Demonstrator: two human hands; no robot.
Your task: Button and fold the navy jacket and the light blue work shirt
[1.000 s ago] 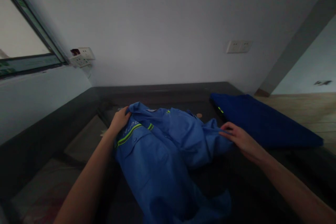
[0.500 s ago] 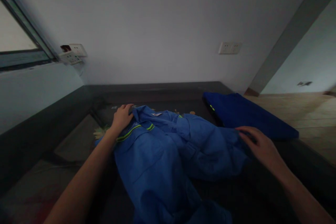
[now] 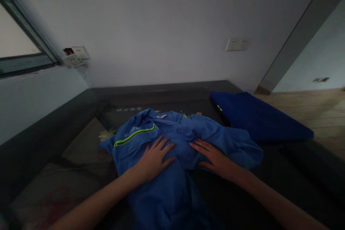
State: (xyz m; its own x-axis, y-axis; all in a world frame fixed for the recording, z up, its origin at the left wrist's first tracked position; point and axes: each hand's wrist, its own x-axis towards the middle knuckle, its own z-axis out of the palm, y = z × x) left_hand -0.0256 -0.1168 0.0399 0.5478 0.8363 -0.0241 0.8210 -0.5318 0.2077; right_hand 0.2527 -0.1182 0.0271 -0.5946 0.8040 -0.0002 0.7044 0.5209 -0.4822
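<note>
A blue work jacket (image 3: 172,183) with yellow-green reflective stripes and pale lettering on the chest lies spread over the dark table. Its collar points to the far side, and the sleeve on the right is bent and rumpled. My left hand (image 3: 155,159) rests flat on the jacket's chest just below the stripe, fingers spread. Over on the right part of the jacket, my right hand (image 3: 212,158) touches the cloth with its fingers stretched out. The jacket's lower end fades into shadow near the bottom of the view.
A folded dark blue garment (image 3: 258,116) lies on the table's right side. The dark glossy table (image 3: 161,95) meets the wall, which carries a socket (image 3: 237,44). In the left corner hang more sockets (image 3: 75,57). Wooden floor (image 3: 323,106) shows at the right.
My left hand has moved from the collar side down onto the chest. My right hand has left the sleeve end and come inward. The stripe and lettering are now uncovered.
</note>
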